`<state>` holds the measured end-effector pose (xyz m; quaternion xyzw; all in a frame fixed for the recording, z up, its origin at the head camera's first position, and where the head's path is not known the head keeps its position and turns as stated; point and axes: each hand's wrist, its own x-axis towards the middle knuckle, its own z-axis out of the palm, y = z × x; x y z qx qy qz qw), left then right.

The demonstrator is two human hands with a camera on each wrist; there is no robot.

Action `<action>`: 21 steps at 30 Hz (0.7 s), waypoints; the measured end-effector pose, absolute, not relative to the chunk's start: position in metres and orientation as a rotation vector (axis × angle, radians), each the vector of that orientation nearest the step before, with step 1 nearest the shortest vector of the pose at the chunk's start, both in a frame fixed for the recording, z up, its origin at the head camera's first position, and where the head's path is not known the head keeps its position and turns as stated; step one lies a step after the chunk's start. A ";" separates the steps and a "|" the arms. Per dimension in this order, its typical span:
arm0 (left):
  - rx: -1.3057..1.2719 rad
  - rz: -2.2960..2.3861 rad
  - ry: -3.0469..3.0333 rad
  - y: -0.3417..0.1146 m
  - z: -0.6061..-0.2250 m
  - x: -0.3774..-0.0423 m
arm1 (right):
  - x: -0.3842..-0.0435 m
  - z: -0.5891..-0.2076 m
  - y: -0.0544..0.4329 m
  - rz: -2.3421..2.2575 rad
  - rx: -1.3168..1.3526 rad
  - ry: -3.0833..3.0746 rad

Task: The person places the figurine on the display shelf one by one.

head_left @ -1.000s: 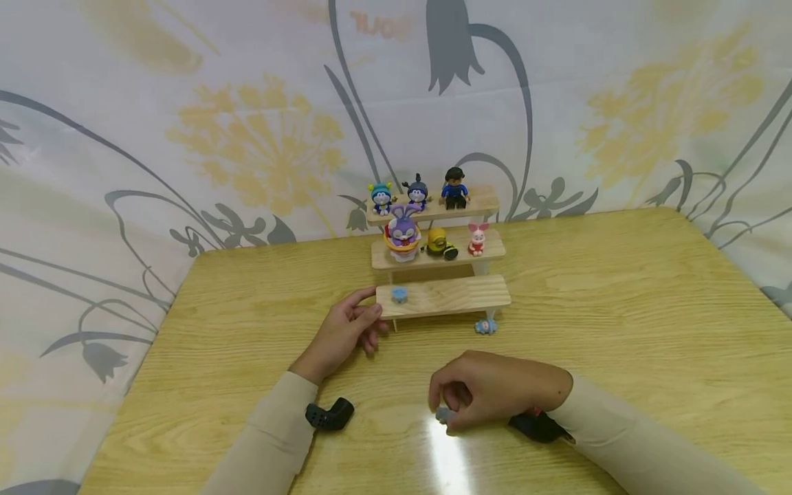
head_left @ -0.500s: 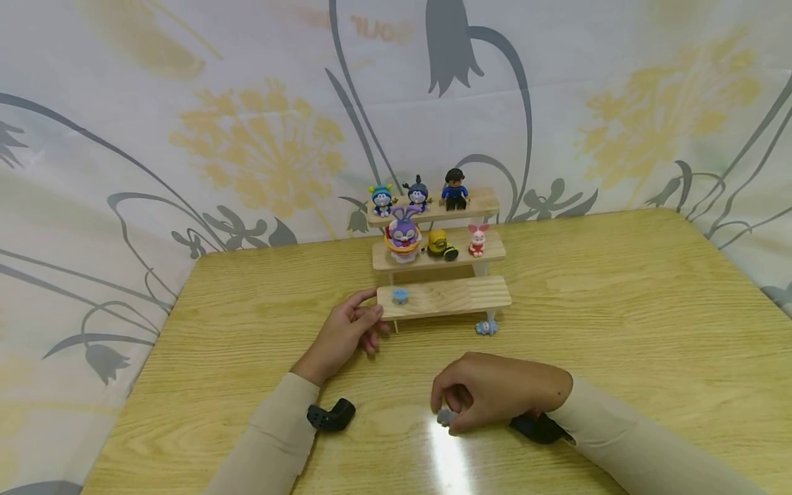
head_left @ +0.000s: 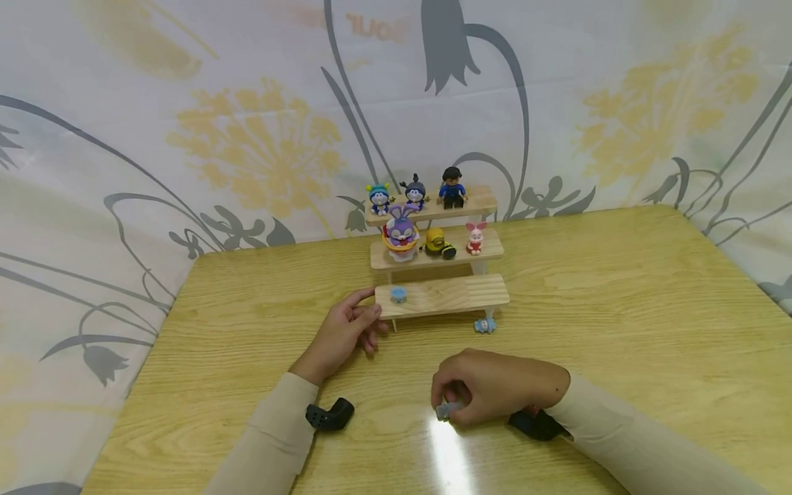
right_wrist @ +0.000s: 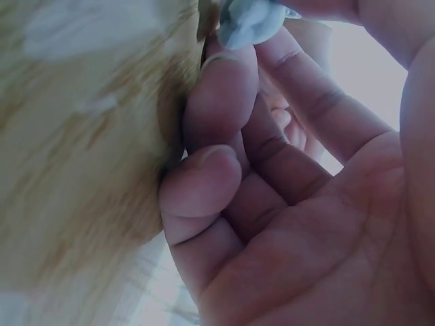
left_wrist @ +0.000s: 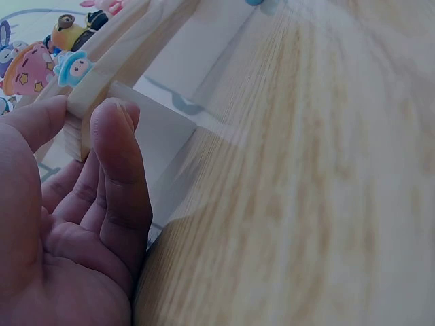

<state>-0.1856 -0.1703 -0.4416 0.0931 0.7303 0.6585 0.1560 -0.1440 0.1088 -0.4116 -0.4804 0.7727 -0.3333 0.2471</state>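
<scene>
My left hand pinches the left end of the lowest board of a three-tier wooden display shelf; the left wrist view shows thumb and forefinger on either side of the board's corner. A small light-blue figurine sits on that board near the hand. Over the table in front, my right hand pinches a tiny pale grey-blue piece between thumb and fingertips. In the right wrist view this piece looks smooth and rounded, mostly cut off by the frame; its kind cannot be told.
Another light-blue figurine lies on the table by the shelf's right front leg. The middle board carries a purple rabbit, a yellow-and-black figure and a pink one. On the top board sit three more, including a black-haired doll.
The small grey-blue piece has turned a little between my right fingertips, and that hand has shifted very slightly. My left hand keeps its place on the shelf.
</scene>
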 end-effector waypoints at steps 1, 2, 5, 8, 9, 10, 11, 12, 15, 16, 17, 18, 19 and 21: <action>0.265 1.885 2.092 -0.170 -0.442 -0.186 | -0.144 -0.412 0.109 -0.907 -1.308 2.108; 0.264 1.883 2.093 -0.171 -0.442 -0.186 | -0.145 -0.412 0.109 -0.907 -1.304 2.108; 0.263 1.880 2.095 -0.171 -0.442 -0.185 | -0.145 -0.413 0.109 -0.910 -1.289 2.101; 0.263 1.881 2.094 -0.171 -0.443 -0.185 | -0.145 -0.413 0.109 -0.918 -1.281 2.098; 0.265 1.881 2.094 -0.171 -0.443 -0.185 | -0.145 -0.413 0.108 -0.921 -1.278 2.099; 0.265 1.882 2.094 -0.171 -0.443 -0.185 | -0.145 -0.413 0.108 -0.924 -1.274 2.100; 0.265 1.883 2.093 -0.171 -0.443 -0.185 | -0.145 -0.413 0.108 -0.928 -1.271 2.103; 0.265 1.882 2.094 -0.171 -0.443 -0.185 | -0.145 -0.413 0.108 -0.931 -1.266 2.102; 0.265 1.879 2.098 -0.170 -0.443 -0.186 | -0.146 -0.413 0.108 -0.938 -1.255 2.106; 0.264 1.877 2.100 -0.170 -0.442 -0.185 | -0.147 -0.413 0.108 -0.941 -1.251 2.106; 0.264 1.876 2.102 -0.170 -0.441 -0.185 | -0.147 -0.413 0.108 -0.946 -1.247 2.107; 0.266 1.875 2.104 -0.170 -0.441 -0.185 | -0.147 -0.413 0.108 -0.949 -1.244 2.108; 0.267 1.874 2.106 -0.170 -0.440 -0.185 | -0.148 -0.413 0.108 -0.954 -1.242 2.109; 0.267 1.872 2.109 -0.170 -0.439 -0.184 | -0.149 -0.413 0.108 -0.964 -1.238 2.106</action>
